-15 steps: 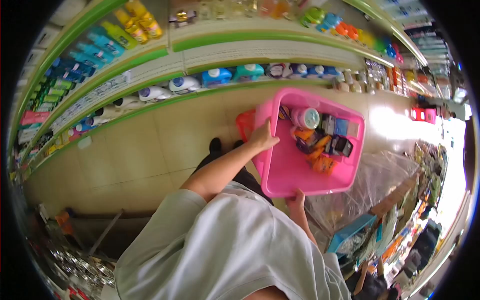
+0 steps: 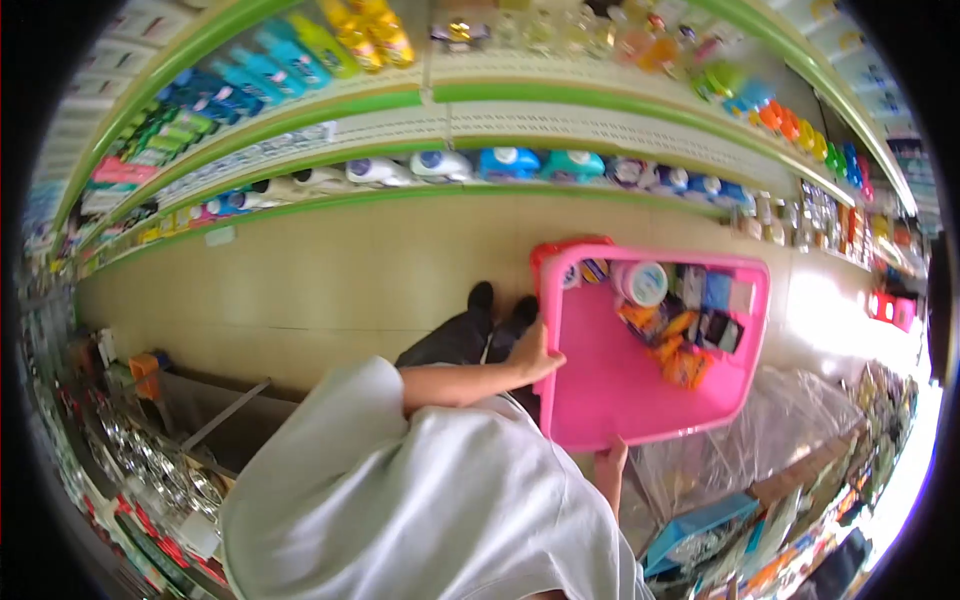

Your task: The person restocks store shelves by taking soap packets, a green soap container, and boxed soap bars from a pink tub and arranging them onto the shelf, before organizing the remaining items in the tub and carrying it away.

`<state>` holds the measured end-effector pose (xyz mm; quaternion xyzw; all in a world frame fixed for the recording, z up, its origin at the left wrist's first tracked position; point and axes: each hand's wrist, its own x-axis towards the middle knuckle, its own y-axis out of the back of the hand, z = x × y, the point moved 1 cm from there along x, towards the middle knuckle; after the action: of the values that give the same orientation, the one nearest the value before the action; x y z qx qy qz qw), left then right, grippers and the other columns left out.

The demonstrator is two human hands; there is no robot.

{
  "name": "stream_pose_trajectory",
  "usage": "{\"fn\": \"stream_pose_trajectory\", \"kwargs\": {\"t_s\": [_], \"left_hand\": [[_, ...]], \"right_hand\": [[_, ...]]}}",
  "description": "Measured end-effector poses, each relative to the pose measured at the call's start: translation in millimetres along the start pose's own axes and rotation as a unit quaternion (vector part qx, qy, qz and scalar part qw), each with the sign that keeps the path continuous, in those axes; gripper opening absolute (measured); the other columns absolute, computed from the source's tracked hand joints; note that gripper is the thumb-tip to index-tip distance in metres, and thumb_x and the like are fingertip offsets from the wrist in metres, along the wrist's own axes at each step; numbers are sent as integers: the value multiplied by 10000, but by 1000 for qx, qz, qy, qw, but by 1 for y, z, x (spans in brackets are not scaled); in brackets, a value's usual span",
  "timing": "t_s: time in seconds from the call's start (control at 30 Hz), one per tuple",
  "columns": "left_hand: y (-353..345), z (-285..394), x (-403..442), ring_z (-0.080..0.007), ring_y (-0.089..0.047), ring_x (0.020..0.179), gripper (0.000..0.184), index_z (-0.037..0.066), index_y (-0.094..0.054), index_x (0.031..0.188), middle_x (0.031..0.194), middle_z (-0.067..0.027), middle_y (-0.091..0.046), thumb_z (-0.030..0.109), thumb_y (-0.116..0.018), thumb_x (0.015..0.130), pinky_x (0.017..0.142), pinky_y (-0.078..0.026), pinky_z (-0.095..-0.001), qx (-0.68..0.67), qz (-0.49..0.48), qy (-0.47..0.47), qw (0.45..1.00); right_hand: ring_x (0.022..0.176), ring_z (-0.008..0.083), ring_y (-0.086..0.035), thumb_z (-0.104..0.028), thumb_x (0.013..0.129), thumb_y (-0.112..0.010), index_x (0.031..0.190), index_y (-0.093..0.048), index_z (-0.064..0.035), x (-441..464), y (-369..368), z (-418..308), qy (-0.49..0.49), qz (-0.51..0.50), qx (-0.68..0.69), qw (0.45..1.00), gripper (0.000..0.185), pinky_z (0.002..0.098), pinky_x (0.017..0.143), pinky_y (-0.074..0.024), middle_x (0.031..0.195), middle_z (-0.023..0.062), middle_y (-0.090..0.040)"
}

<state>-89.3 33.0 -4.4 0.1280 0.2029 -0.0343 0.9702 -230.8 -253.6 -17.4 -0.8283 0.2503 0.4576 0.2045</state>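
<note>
Tiled floor (image 2: 290,270); fingers (image 2: 547,361) around tub rim (image 2: 690,256)

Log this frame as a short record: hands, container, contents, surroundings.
Left hand: grips the rim of a pink tub at image left
Right hand: holds the tub's lower rim in the image
Contents: round container, orange packets, small boxes
Beyond: shelves with bottles
Image right of tub: clear plastic sheeting
</note>
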Motion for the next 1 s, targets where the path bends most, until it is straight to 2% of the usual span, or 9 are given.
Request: {"fn": "stream_pose_trajectory", "kwargs": {"t_s": [0.13, 0.23, 0.3, 0.53, 0.6, 0.63, 0.73, 0.83, 1.0], "left_hand": [[7, 2, -10, -385, -571, 770, 847, 66, -83, 1302, 949, -241, -550, 150, -599, 637, 712, -466, -413, -15, -53, 89, 995], [6, -6, -7, -382, -565, 804, 818, 68, -124, 1296, 959, -226, -552, 147, -599, 635, 726, -464, -408, -20, -44, 88, 995], [7, -6, -7, -382, -556, 835, 799, 60, -158, 1287, 971, -210, -553, 143, -605, 630, 738, -463, -400, -24, -13, 16, 1000], [22, 5, 4, -361, -568, 817, 729, 37, -238, 1241, 926, -200, -574, 241, -620, 655, 722, -469, -401, -50, -40, 48, 997], [20, -3, 12, -333, -587, 829, 866, 48, -52, 1299, 968, -197, -569, 209, -618, 665, 737, -478, -372, -50, -72, 69, 994], [15, -10, 13, -371, -590, 694, 689, 10, -283, 1204, 769, -199, -609, 263, -618, 658, 634, -482, -416, -16, -29, 59, 998], [16, -5, 17, -354, -596, 739, 678, 8, -295, 1191, 818, -196, -610, 252, -625, 651, 668, -482, -404, 13, -66, 55, 996], [15, -4, 27, -306, -595, 841, 615, 28, -349, 1149, 925, -163, -603, 217, -633, 637, 751, -467, -360, -31, -72, 65, 995], [11, -20, 73, -255, -576, 851, 580, 18, -375, 1139, 954, -128, -572, 181, -617, 638, 751, -455, -336, -64, -130, 74, 987]], "right_hand": [[744, 194, -577, 3, 621, -534, 911, -544, -15, 0, 2, -4, 3, -1, -1, 1000, 291, 302, 624, -471, 835, 55, -572], [743, 198, -578, 6, 622, -531, 927, -539, -17, 3, 4, -5, -16, -4, -17, 1000, 306, 297, 625, -471, 840, 56, -572], [775, 201, -576, -16, 610, -538, 926, -547, -18, 0, -1, -6, -9, -1, -28, 1000, 316, 305, 669, -464, 854, 61, -582], [813, 208, -574, -41, 591, -549, 936, -553, -14, -3, -8, -12, -17, 15, -37, 999, 346, 322, 717, -459, 874, 70, -593], [811, 210, -573, -38, 591, -545, 938, -554, -10, 0, -7, -11, -4, 24, -30, 999, 348, 322, 718, -459, 874, 72, -593], [809, 212, -573, -35, 591, -540, 939, -554, -7, 0, -6, -9, 2, 30, -26, 999, 350, 321, 719, -459, 873, 74, -593], [682, 195, -571, 22, 597, -538, 887, -564, -12, 4, -6, -4, -7, 75, 26, 997, 293, 281, 583, -469, 788, 54, -581], [659, 178, -565, 13, 598, -554, 844, -567, -29, 5, -15, -2, 33, 73, 51, 995, 250, 266, 562, -459, 754, 46, -573], [563, 162, -538, 6, 601, -556, 775, -554, -27, 12, -37, 1, 34, 84, 100, 991, 177, 256, 480, -430, 684, 37, -557]]}}
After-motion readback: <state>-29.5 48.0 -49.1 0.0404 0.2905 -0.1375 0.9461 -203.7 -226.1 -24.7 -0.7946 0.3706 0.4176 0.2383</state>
